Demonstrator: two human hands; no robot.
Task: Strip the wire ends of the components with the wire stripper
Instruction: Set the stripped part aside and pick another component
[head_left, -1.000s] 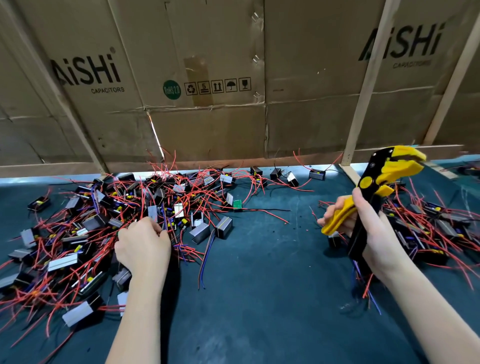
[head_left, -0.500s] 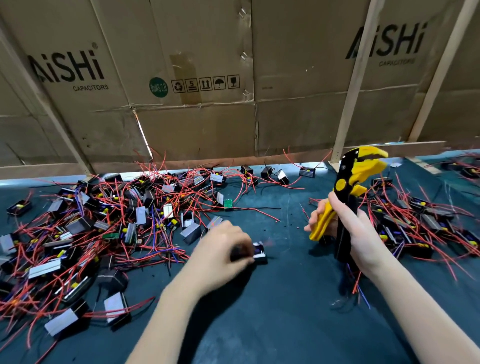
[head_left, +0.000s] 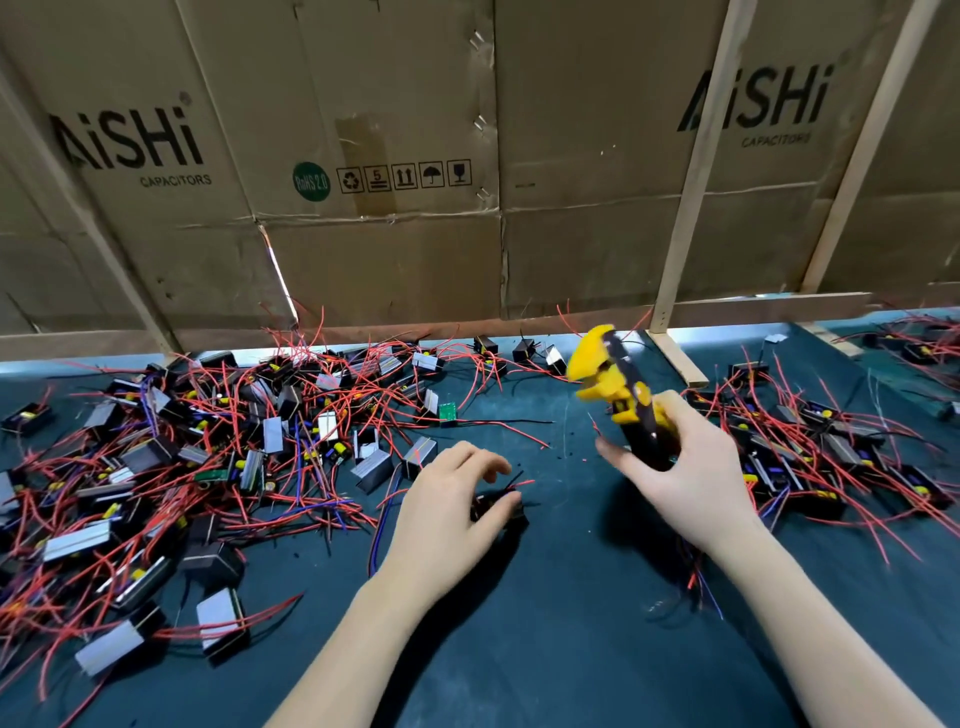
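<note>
Yellow and black, the wire stripper (head_left: 618, 400) stands in the right hand (head_left: 675, 467), fingers wrapped round its dark handles, its head tipped up and to the left, blurred. The left hand (head_left: 447, 514) rests on the dark green counter (head_left: 545, 649) just beside it, fingers curled down over one small black component (head_left: 498, 512), pinning it with its red wire ends (head_left: 522, 483) poking out toward the tool. A big heap of components (head_left: 182, 467) with red leads lies to the left, and another pile (head_left: 831, 447) sits at the right, behind the tool hand.

As I read it, the step now is feeding one lead into the stripper's mouth. To do it well, the left hand should lift the part and single out one wire, keeping its neighbours clear so they aren't nipped too. Bring the head square to the wire, only the tip inside, then squeeze steadily. Whether the mouth is parted or closed I cannot tell through the blur.
</note>
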